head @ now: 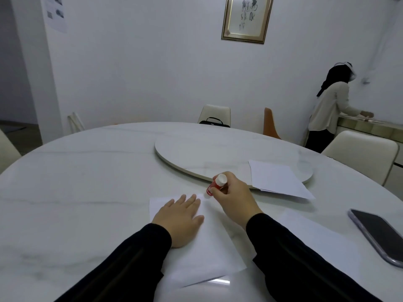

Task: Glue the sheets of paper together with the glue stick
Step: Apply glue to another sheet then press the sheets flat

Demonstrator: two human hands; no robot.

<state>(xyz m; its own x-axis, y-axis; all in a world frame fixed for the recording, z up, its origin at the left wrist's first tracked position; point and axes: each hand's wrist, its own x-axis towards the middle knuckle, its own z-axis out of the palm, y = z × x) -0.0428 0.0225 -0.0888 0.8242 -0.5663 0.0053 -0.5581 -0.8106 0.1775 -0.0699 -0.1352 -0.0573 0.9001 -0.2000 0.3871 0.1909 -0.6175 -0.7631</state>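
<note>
The person sat at a large round white marble-look table [76,182], both arms in black sleeves reaching forward. The left hand [180,219] lay palm down on a white sheet of paper [209,247] that rested flat on the table in front of the person; its fingers were stretched out, close together and pressed onto the sheet, the thumb slightly apart to the right. The right hand [234,198] was closed around a red glue stick with a white end cap [216,185], the fingers wrapped around the barrel. The stick was tilted, its white cap end pointing up and away, its lower end at the far right corner of the sheet, just beyond the left fingertips. Whether the tip actually touched the paper could not be told.

More white sheets [277,182] lay to the right, partly on the rim of the round white turntable [196,149] at the table's middle. Another white sheet [316,236] lay on the table beside the right forearm. A dark smartphone in a pale case [379,234] lay face up near the right edge. Cream chairs [359,153] stood around the table, a black bag [214,122] sat on the far one, and another person [329,110] stood at a counter by the wall under a framed calligraphy piece [247,18].
</note>
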